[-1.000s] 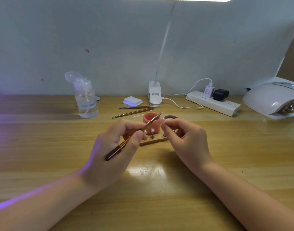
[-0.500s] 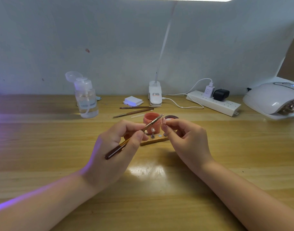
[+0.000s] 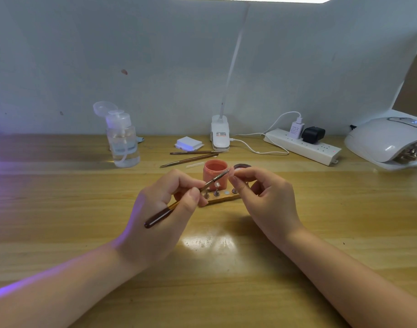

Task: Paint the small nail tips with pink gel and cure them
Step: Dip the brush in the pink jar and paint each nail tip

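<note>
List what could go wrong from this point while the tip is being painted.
1. The right hand pinches a small nail tip in mid-air while the brush in the left hand works on it; it may slip, or gel may smear onto the fingers.
2. The open pink gel jar stands just behind both hands; a knuckle or the brush handle might tip it.
3. The wooden holder with its small stands lies under the hands and might get bumped.
</note>
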The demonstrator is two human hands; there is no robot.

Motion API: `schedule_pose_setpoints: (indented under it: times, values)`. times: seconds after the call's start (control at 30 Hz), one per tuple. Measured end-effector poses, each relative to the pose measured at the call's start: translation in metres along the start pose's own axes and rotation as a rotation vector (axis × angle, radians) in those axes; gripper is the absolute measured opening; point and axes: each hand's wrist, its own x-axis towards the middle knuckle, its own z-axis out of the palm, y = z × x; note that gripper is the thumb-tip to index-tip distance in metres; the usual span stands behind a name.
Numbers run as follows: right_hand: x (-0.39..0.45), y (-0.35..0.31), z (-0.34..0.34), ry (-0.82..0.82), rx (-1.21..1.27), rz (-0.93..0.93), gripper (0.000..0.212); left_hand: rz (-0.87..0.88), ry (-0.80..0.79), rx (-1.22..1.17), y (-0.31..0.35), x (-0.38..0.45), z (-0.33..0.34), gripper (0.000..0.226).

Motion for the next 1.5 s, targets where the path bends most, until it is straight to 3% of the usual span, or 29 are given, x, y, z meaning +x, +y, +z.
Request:
schedule_pose_setpoints:
  times: [1.5]
  values:
    - [-0.0003, -0.0025, -0.0006, -0.013, -0.012, 0.021, 0.013, 0.027, -0.005, -0.056, 0.0032, -0.0028, -0.0007, 0.017]
